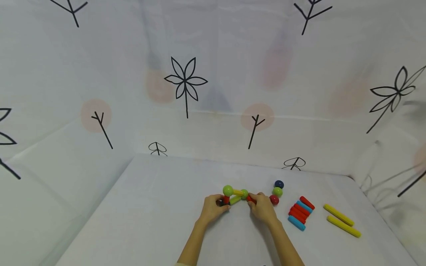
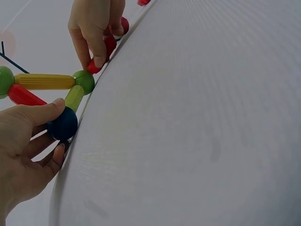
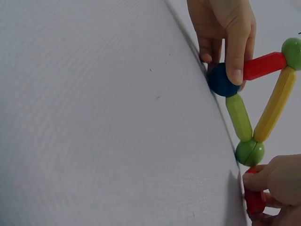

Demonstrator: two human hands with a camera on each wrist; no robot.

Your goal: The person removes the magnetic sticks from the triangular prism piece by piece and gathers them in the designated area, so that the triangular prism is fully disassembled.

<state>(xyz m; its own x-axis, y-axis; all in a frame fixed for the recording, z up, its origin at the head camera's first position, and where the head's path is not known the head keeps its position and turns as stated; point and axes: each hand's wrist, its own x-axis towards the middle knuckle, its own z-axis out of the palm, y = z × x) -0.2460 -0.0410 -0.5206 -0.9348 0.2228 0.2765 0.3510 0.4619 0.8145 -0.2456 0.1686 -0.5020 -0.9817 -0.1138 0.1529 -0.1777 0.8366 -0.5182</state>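
Note:
A triangle of balls and rods stands on the table between both hands. My left hand (image 1: pixel 213 210) grips its dark blue ball (image 2: pixel 62 124) between thumb and fingers. From that ball a red rod (image 3: pixel 264 66) rises to an upper green ball (image 1: pixel 227 190), and a light green rod (image 3: pixel 239 117) runs to a second green ball (image 3: pixel 249 152). A yellow rod (image 2: pixel 44 81) joins the two green balls. My right hand (image 1: pixel 263 208) pinches another red rod (image 3: pixel 254 197), its end right at the second green ball. Fingers hide part of this rod.
Right of my right hand, a red ball (image 1: pixel 274 200), a green ball (image 1: pixel 277 191) and a dark blue ball (image 1: pixel 279 184) form a row. Farther right lie several short red and blue rods (image 1: pixel 301 210) and two long yellow rods (image 1: pixel 343 226). A patterned white cloth (image 1: pixel 213 129) hangs behind the table.

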